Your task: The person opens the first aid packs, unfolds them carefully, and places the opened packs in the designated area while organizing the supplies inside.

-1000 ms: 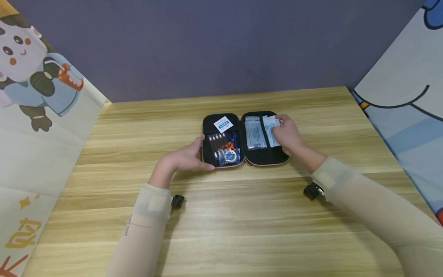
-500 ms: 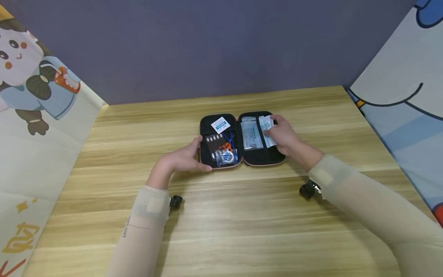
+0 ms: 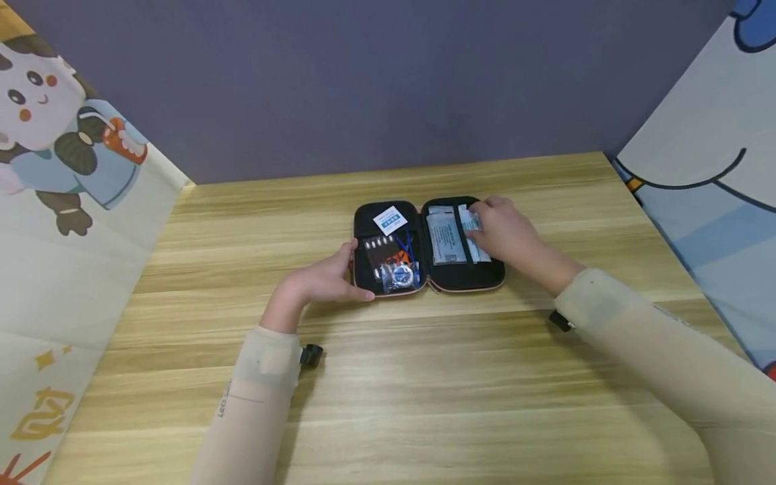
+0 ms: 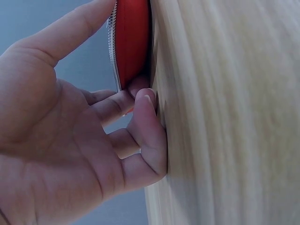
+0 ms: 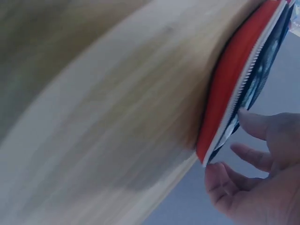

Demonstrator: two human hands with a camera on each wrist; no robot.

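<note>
An unzipped first-aid case [image 3: 463, 277], red outside and black inside, lies spread flat in the head view. My left hand [image 3: 321, 275] holds its left half at the outer edge, thumb at the near corner; the left wrist view shows bent fingers [image 4: 147, 126] against its side. My right hand [image 3: 509, 232] is over the right half, thumb and a finger on a white packet [image 3: 475, 232]. Part of that packet is under a black elastic strap [image 3: 463, 236]. In the right wrist view the right fingertips [image 5: 218, 176] are by the zipped rim [image 5: 236, 96]; their hold is partly hidden.
More flat packets [image 3: 445, 236] lie left of the strap. A white square sachet [image 3: 390, 220], a bagged white roll [image 3: 401, 275] and blue tweezer-like prongs [image 3: 407, 244] are in the left half. The wooden table [image 3: 388, 377] meets a grey-purple partition [image 3: 388, 87] behind the case.
My right hand has turned at the wrist and shifted slightly right over the case. The white packet now sits straighter beside the strap. My left hand keeps its place on the case.
</note>
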